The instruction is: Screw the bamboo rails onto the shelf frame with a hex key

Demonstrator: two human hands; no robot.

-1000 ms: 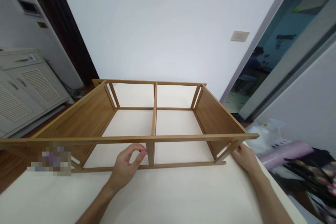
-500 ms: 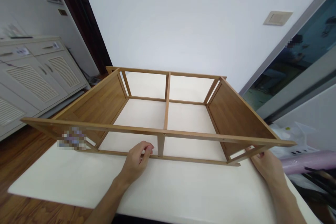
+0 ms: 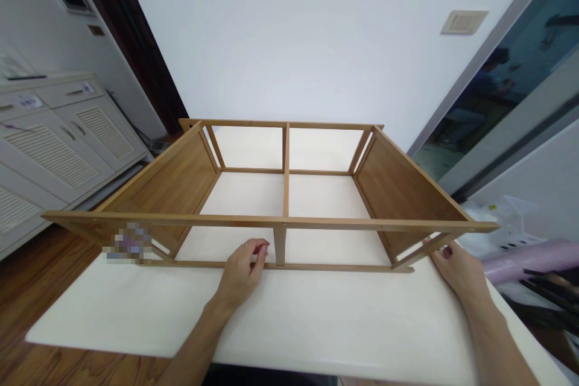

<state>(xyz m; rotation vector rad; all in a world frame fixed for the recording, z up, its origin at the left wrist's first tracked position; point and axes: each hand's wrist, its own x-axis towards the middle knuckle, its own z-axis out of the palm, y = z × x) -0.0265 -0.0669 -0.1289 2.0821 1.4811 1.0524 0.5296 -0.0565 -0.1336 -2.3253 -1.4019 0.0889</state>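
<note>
A wooden frame [image 3: 335,224] lies on its side on a white table [image 3: 316,319], with a solid panel at each end and a bar across the middle. My left hand [image 3: 244,270] is by the lower front rail, just left of the short middle post [image 3: 280,246]. Its thumb and fingers are curled together; anything between them is too small or hidden to name. At the frame's right front corner, my right hand [image 3: 459,266] is closed at the slanted leg [image 3: 427,251], its fingertips partly hidden behind the wood.
Behind the table rises a white wall with a switch [image 3: 464,22]. A white cabinet [image 3: 67,139] stands at left. Pink rolled material [image 3: 529,260] and clear plastic lie beside the table at right. Through the glass at far right, a person [image 3: 484,84] is sitting.
The view has levelled slightly, so the frame's front rail looks more horizontal. Both hands keep nearly the same places against the frame.
</note>
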